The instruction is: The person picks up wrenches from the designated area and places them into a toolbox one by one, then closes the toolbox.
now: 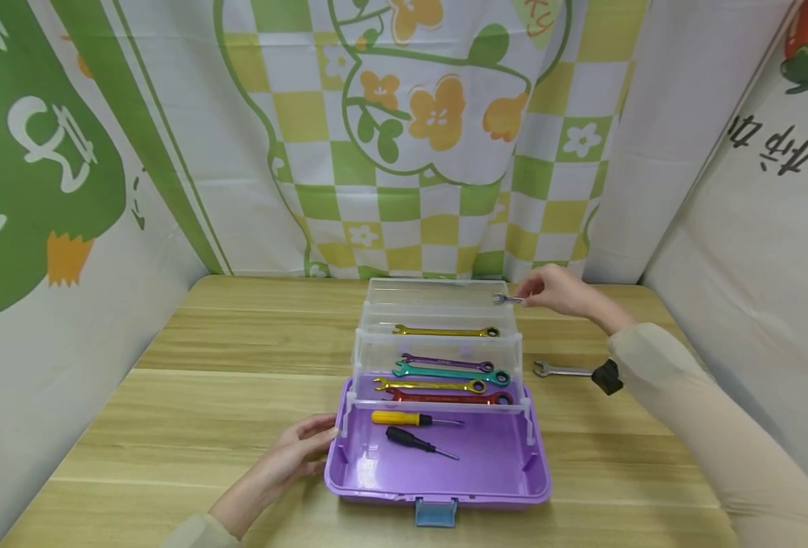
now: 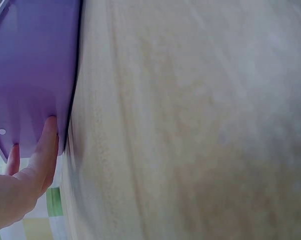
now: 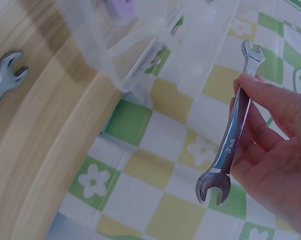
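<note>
My right hand (image 1: 558, 291) pinches a silver double open-end wrench (image 3: 229, 135) between thumb and fingers, at the right end of the clear top tray (image 1: 418, 293). A purple toolbox (image 1: 493, 464) stands unfolded, and my left hand (image 1: 293, 450) rests its extended fingers against its left side wall. The clear tiers hold a gold combination wrench (image 1: 445, 332), a purple wrench (image 1: 445, 361), a green wrench (image 1: 445, 372), another gold wrench (image 1: 431, 385) and a red wrench (image 1: 445, 398). In the purple base lie a yellow-handled screwdriver (image 1: 396, 418) and a black-handled screwdriver (image 1: 407, 438).
To the right of the toolbox, a silver wrench (image 1: 564, 371) lies on the wooden table (image 1: 240, 335) beside a black object (image 1: 607, 377) partly under the right sleeve. A blue latch (image 1: 435, 512) hangs at the box's front. Patterned curtains (image 1: 404, 213) enclose the back and sides.
</note>
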A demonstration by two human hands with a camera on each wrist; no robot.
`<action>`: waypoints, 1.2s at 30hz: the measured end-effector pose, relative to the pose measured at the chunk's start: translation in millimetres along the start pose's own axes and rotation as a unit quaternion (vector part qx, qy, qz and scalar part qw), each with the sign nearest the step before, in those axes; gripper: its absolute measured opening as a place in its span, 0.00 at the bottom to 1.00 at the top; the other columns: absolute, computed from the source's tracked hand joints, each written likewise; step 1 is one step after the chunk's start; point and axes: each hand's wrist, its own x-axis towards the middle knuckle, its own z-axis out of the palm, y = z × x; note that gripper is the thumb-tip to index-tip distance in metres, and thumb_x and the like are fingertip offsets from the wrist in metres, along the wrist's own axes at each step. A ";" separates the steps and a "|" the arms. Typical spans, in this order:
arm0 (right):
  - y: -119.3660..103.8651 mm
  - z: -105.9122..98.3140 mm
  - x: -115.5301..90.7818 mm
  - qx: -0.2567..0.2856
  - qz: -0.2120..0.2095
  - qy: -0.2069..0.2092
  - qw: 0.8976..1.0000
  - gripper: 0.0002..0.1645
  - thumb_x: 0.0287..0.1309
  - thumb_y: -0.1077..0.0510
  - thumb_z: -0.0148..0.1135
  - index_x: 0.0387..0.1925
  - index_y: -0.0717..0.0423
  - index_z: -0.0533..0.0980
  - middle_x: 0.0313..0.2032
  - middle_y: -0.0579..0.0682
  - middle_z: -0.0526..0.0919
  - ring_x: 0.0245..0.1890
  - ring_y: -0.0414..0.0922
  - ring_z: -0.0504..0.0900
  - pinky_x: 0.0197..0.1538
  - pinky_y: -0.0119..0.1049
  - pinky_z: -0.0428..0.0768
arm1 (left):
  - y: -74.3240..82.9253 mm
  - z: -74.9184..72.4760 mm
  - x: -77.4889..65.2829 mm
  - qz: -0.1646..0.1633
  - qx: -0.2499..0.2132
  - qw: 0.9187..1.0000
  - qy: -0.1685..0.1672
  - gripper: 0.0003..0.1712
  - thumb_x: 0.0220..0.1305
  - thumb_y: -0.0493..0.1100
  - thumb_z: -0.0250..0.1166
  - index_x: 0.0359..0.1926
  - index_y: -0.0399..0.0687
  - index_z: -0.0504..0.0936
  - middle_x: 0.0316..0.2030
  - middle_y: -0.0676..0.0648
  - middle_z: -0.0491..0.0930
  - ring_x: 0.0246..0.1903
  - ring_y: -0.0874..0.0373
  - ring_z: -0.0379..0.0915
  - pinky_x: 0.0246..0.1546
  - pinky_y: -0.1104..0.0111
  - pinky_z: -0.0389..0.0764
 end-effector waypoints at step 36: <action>-49.5 38.4 50.7 -0.021 -0.051 -0.077 0.995 0.10 0.49 0.71 0.57 0.36 0.65 0.78 0.30 0.54 0.81 0.32 0.46 0.77 0.37 0.37 0.79 | 0.0 -0.3 0.1 0.000 0.006 1.000 -0.001 0.34 0.61 0.43 0.54 0.60 0.26 0.53 0.57 0.31 0.60 0.46 0.54 0.70 0.47 0.58 0.75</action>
